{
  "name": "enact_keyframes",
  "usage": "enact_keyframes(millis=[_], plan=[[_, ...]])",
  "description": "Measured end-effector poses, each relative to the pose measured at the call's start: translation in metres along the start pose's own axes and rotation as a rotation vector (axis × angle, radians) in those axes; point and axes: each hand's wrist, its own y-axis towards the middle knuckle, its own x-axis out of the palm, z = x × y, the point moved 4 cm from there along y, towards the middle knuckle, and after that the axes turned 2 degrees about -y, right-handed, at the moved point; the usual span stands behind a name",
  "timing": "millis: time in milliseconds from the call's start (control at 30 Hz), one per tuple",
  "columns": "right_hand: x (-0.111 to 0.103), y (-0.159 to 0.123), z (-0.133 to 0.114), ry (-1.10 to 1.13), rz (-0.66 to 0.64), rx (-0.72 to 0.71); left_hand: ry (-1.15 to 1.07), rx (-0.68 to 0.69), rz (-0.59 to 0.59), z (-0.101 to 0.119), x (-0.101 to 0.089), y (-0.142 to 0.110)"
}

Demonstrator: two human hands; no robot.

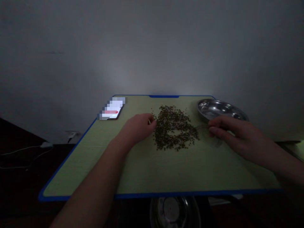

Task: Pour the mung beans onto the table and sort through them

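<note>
A heap of small green-brown beans lies in the middle of a pale green table with a blue rim. My left hand rests on the table at the heap's left edge, fingers curled and pinched at the beans. What it pinches is too small to see. My right hand lies to the right of the heap, fingers bent and close together. It touches the near rim of a shiny metal dish, which looks empty.
A phone with a lit screen lies at the table's far left corner. Another metal bowl sits below the table's near edge. Cables and a plug lie on the dark floor at left. A grey wall stands behind.
</note>
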Motion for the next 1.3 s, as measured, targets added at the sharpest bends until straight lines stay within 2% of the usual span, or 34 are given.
enact_keyframes(millis=[100,233,367,500,667,800,1067,1300], plan=[[0.006,0.006,0.006,-0.046,-0.037,0.002,0.005,-0.006,-0.008,0.000,0.000,0.000],[0.019,0.023,-0.003,-0.086,-0.084,-0.061,0.012,-0.015,-0.018,0.000,-0.001,0.000],[0.030,0.049,-0.015,-0.165,-0.058,-0.169,0.009,-0.029,-0.033,-0.001,-0.001,0.000],[0.043,0.063,-0.012,-0.216,0.011,-0.223,0.020,-0.031,-0.036,-0.003,0.000,0.000],[0.054,0.060,0.003,-0.238,0.086,-0.261,0.026,-0.042,-0.031,-0.006,0.000,0.001],[0.057,0.056,0.006,-0.242,0.049,-0.305,0.012,-0.052,-0.029,-0.006,0.000,0.002],[0.055,0.039,-0.014,-0.094,-0.039,-0.402,-0.002,-0.042,-0.028,-0.005,0.001,0.002],[0.052,0.030,-0.026,-0.005,-0.121,-0.400,-0.003,-0.048,-0.026,-0.007,0.001,0.002]])
